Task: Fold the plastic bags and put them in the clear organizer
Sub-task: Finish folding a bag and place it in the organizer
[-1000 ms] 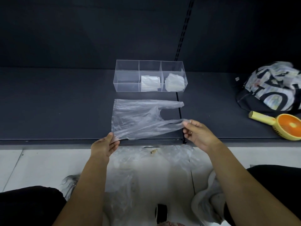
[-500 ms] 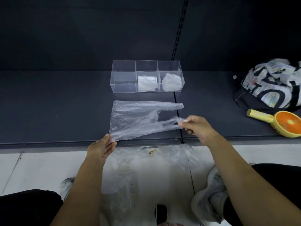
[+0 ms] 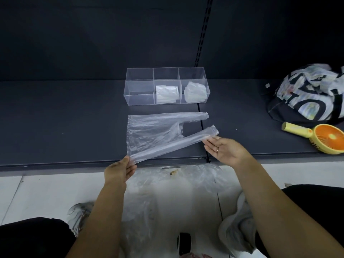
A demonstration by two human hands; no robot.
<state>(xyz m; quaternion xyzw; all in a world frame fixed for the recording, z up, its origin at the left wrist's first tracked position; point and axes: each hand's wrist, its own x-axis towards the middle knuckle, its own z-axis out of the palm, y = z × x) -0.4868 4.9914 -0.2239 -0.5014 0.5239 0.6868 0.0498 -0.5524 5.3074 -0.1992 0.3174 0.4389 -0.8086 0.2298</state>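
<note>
My left grip [image 3: 120,170] pinches the near corner of the clear plastic bag [image 3: 154,135] at the front edge of the dark shelf [image 3: 65,118]. My right grip [image 3: 225,149] is spread, its straight fingers just beside the bag's near handle. The bag lies flat just in front of the clear organizer [image 3: 139,86], whose middle and right compartments each hold a folded bag.
</note>
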